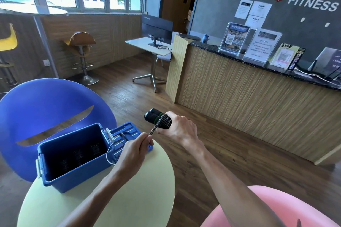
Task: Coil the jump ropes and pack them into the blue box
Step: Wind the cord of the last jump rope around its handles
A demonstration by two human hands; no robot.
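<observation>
My right hand (181, 130) grips the two black handles (154, 116) of a jump rope held side by side, with the thin rope (165, 121) wound around them in tight turns. My left hand (134, 150) pinches the rope's loose strands just below the handles; a loop of rope (110, 153) hangs down from it beside the box. The open blue box (73, 155) stands on the round pale table (118, 201), left of both hands. Dark coiled ropes lie inside it, hard to make out.
The box's blue lid (127, 132) lies flat behind the box on the table. A blue chair (46, 108) stands behind the table, a pink chair (273, 206) at lower right. A wooden reception counter (249, 101) runs along the right.
</observation>
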